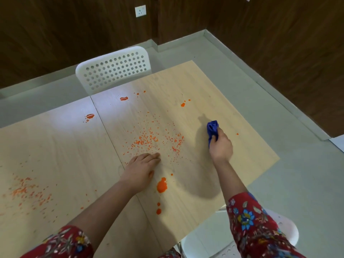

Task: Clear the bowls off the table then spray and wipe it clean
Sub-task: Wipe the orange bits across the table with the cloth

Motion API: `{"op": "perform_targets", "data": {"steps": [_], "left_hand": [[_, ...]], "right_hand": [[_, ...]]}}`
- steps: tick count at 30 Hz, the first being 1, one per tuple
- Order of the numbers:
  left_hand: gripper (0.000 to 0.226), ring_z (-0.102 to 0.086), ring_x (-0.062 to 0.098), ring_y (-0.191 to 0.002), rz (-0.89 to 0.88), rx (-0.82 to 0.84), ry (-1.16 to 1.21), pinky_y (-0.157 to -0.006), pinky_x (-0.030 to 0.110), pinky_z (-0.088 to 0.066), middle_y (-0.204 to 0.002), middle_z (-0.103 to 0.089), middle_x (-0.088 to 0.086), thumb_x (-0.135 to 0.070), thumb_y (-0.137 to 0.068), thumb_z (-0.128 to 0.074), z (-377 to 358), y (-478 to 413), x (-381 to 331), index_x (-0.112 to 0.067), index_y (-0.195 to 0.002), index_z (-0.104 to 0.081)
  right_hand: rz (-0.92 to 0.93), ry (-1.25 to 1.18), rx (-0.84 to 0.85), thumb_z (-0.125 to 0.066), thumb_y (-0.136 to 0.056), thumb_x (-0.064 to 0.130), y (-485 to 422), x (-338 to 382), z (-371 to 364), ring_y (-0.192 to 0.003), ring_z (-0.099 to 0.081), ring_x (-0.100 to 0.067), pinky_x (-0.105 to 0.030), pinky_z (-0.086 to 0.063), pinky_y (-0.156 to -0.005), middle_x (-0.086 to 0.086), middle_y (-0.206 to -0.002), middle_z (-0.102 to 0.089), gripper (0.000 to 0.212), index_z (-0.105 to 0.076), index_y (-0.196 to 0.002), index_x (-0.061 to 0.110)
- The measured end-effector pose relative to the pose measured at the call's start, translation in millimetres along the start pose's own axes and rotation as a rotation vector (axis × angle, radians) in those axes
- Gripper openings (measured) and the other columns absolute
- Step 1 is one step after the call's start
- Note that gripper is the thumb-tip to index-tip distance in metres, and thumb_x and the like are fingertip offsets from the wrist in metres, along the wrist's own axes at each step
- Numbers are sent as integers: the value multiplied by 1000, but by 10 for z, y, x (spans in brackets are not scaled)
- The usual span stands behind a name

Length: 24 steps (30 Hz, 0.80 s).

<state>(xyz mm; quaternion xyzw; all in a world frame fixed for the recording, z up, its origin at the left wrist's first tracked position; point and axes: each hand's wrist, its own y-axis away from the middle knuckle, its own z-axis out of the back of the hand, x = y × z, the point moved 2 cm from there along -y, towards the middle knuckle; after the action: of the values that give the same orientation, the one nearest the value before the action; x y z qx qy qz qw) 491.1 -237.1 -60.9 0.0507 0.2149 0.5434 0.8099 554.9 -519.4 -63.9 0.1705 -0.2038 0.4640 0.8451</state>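
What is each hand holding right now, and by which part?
The right hand grips the bunched blue cloth by its near end. The left hand holds nothing; it rests flat on the table.

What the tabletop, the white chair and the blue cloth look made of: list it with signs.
Tabletop: pale wood-grain laminate or veneer, likely; satin sheen, fine streaks. White chair: probably moulded plastic; smooth, round punched holes. Blue cloth: soft fabric; bunches in folds in the right hand.
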Motion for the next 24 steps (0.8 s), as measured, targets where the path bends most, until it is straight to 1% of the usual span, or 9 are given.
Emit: {"op": "perform_targets", "data": {"steps": [3,5,7,9,11,14,17,21,24], "left_hand": [[55,-18,11,-145,1,27,-16,-116,34,-16,-158,-15,-19,-27,-97,-41,14,-4,-2,-33,-150,-25],[60,-14,12,-146,-8,51,-36,-117,36,-14,-159,-10,-19,-30,-97,-41,15,25,15,-35,-152,-16],[65,-11,11,-147,-21,43,-37,-119,37,-14,-160,-4,-19,-32,-98,-41,-5,105,45,-38,-153,-6],[65,-11,12,-147,-17,3,-11,-118,36,-14,-160,-1,-19,-32,-99,-40,-35,219,117,-38,-153,-4],[63,-17,14,-146,16,-75,29,-117,35,-18,-159,-6,-18,-31,-98,-44,-54,324,211,-35,-153,-13],[64,-25,19,-144,141,-147,59,-114,37,-26,-158,-17,-14,-29,-93,-54,-86,476,428,-29,-151,-27],[70,-26,19,-144,260,-155,86,-116,38,-27,-159,-15,-14,-29,-90,-57,-96,583,613,-27,-151,-24],[71,-26,17,-142,348,-157,109,-114,33,-30,-159,-16,-11,-31,-91,-57,-20,652,761,-24,-152,-21],[71,-24,12,-143,403,-158,134,-109,30,-34,-160,-15,-12,-33,-93,-56,19,682,782,-26,-153,-18]], "right_hand": [[98,44,47,-46,-97,20,189,209,-165,-114,-53,-32,-39,-49,-85,-2,-137,-53,44,-45,-141,23],[229,-10,131,-47,-97,21,423,402,-328,-116,-52,-28,-36,-47,-87,1,-138,-52,43,-46,-140,24],[280,-110,182,-48,-97,20,591,482,-357,-117,-53,-21,-30,-43,-88,3,-135,-55,41,-49,-138,24],[181,-215,89,-50,-96,20,598,377,-201,-113,-56,-23,-30,-43,-87,-2,-130,-58,40,-51,-136,21],[12,-180,-5,-50,-96,22,566,85,18,-107,-58,-35,-37,-44,-85,-12,-128,-54,41,-47,-136,16],[-186,-77,33,-49,-97,23,698,-223,170,-95,-59,-47,-44,-44,-77,-21,-130,-44,41,-38,-133,6],[-108,-56,91,-51,-96,21,931,-55,14,-90,-59,-46,-41,-43,-73,-21,-129,-43,39,-38,-128,6],[-60,-132,200,-56,-94,23,1086,560,-337,-96,-61,-37,-34,-44,-73,-13,-128,-44,40,-39,-128,13],[51,-198,303,-57,-94,22,1235,1021,-584,-97,-62,-31,-31,-47,-69,-12,-128,-45,43,-38,-131,13]]}}
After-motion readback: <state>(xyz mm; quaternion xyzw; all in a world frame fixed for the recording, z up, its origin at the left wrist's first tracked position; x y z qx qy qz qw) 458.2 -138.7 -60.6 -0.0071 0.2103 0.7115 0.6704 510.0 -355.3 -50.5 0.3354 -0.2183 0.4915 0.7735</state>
